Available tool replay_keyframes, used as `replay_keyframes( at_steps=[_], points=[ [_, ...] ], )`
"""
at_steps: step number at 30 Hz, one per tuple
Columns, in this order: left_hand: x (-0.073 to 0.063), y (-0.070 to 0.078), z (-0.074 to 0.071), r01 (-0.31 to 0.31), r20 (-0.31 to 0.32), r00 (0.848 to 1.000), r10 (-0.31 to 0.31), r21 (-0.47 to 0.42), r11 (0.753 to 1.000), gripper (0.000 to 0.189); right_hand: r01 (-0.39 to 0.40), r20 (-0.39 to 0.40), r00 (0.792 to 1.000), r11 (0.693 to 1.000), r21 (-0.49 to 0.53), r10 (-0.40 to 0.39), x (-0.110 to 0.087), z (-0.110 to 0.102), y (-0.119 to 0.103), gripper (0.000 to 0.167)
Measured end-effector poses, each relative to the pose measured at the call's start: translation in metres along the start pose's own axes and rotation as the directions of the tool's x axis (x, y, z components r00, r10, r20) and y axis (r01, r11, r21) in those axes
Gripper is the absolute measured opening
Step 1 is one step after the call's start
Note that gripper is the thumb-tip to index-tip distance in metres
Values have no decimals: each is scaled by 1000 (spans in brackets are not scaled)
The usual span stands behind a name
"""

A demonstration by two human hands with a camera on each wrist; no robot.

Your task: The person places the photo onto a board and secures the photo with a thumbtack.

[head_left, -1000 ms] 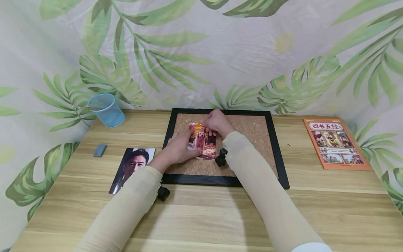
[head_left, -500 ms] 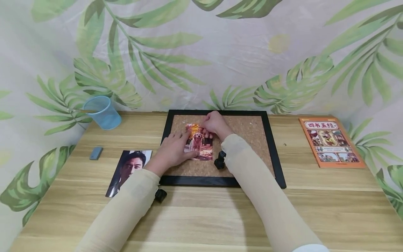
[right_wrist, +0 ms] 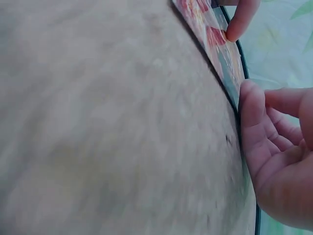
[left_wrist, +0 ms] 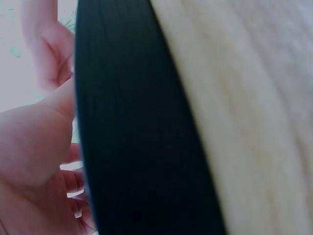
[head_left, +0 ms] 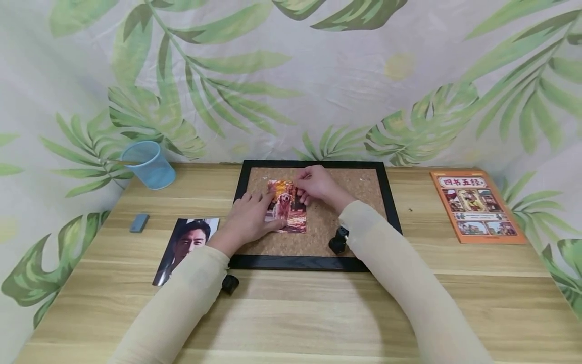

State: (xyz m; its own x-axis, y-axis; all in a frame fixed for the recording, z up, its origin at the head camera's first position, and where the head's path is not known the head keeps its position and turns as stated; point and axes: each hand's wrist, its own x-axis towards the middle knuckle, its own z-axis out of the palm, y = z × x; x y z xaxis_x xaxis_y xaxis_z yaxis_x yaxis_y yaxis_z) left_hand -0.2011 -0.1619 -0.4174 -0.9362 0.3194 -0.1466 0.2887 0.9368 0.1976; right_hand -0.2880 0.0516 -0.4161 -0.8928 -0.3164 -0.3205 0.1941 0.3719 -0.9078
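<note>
A photo of a golden dog among autumn leaves lies on a black-framed cork board. My left hand rests over the photo's left side, fingers and thumb spread and fairly straight. At the photo's upper right corner is my right hand, its fingers curled, thumb and forefinger tips close together. In the right wrist view those fingertips overlap the end of the photo; I cannot tell whether something small is pinched there. The left wrist view mostly shows the board's dark frame.
A portrait photo lies left of the board, partly under the left forearm. Beyond it are a grey-blue block and a blue cup with a thin stick. An orange book lies at the right. A leaf-patterned cloth hangs behind the table.
My right wrist and forearm have swung to the right, while the fingertips stay at the photo's upper right corner. The left hand keeps its place on the photo.
</note>
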Motion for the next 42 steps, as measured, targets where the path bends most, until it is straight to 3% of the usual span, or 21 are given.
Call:
replay_keyframes(
  at_steps=[8,16,22,28,33,42],
  points=[
    [-8,-4,-5,-22,-56,998,21,-23,999,91,121,21,993,990,-75,-120,-30,-19,0,25],
    [-19,-8,-11,-66,-132,990,54,-87,994,75,124,33,992,983,-138,-120,-57,-39,6,26],
    [-31,-13,-23,-61,-168,985,30,-179,982,70,134,35,991,976,-172,-129,-80,-56,11,28],
    [-46,-24,-32,-48,-183,983,2,-252,967,68,158,16,987,959,-237,-159,-100,-76,20,27],
    [-61,-34,-37,-11,-189,981,-36,-244,970,64,192,-14,979,941,-279,-204,-118,-93,28,26],
    [-88,-69,-35,41,-157,985,-78,-222,974,60,137,-89,981,940,-314,-173,-147,-127,48,29]
  ],
)
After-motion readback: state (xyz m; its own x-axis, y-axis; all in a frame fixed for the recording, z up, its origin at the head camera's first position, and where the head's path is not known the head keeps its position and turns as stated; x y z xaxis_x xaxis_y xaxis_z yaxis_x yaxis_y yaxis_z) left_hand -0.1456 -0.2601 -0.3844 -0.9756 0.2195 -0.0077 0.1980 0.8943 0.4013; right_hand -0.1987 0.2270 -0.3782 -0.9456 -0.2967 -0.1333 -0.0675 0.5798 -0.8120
